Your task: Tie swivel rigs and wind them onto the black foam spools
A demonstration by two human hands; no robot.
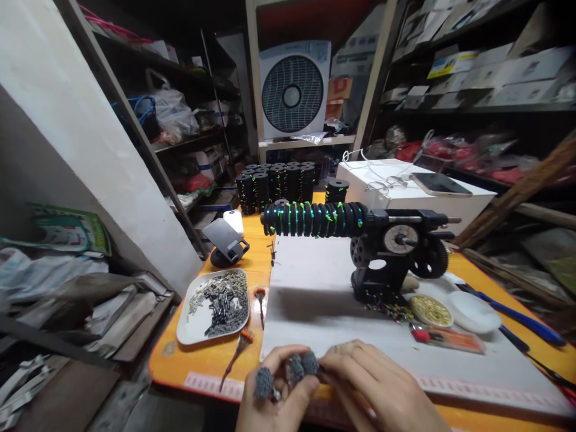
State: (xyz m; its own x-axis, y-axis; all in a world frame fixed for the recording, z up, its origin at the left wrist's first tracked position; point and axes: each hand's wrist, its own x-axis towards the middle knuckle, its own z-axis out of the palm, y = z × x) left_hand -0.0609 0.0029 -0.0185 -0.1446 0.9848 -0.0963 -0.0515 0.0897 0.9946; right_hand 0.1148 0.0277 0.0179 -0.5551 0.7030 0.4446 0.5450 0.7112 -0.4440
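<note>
My left hand (292, 408) is closed round small grey rough-textured bundles (296, 369), which stick up between its fingers and thumb near the table's front edge. My right hand (378, 384) is beside it, its fingertips pressed together at the right end of the bundles; whatever they pinch is hidden. Left of the hands, a white tray (191, 324) holds small grey, black and yellowish parts. Two brushes with orange tips, one nearer (236, 354) and one farther (260, 303), lie by the tray. Beyond my hands stands a black geared winding device (382, 276) carrying a ribbed black roll (315, 219) with green and blue bits.
Black spools (275, 186) stand at the back. To the right are a dish of gold-coloured bits (431, 311), a white lid (477, 313), an orange-handled cutter (450, 339) and blue-handled pliers (526, 321). A phone (441, 183) lies on a white box (468, 210). A fan (292, 90) faces me.
</note>
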